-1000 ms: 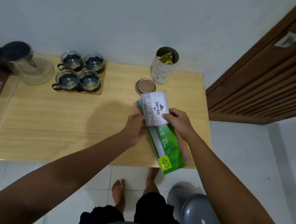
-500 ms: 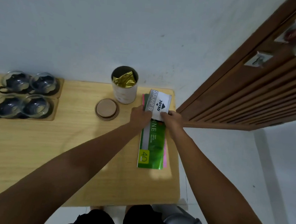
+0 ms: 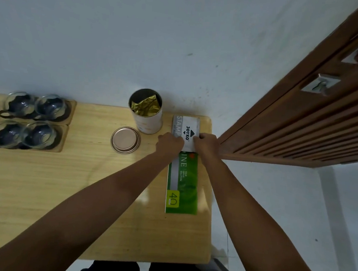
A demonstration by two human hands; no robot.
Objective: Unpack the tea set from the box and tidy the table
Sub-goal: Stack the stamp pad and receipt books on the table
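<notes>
Two hands: the left hand (image 3: pixel 170 143) and right hand (image 3: pixel 205 142) both grip the near end of the stamp pad box (image 3: pixel 186 128) at the counter's (image 3: pixel 43 178) far right corner.
Hidden: the knuckles cover the box's near edge; its lettering reads only in part.
Under the box: a green folder (image 3: pixel 183 184), its far end covered.
Cut off: a glass vessel at the left edge, too little showing to identify.
Tin (image 3: pixel 147 112): open and upright, just left of the box, gold foil bag (image 3: pixel 146 106) inside.
Lid (image 3: pixel 125 139): flat on the counter, near the tin.
Four glass cups (image 3: pixel 29 120): on wooden coasters at far left; contents unclear.
</notes>
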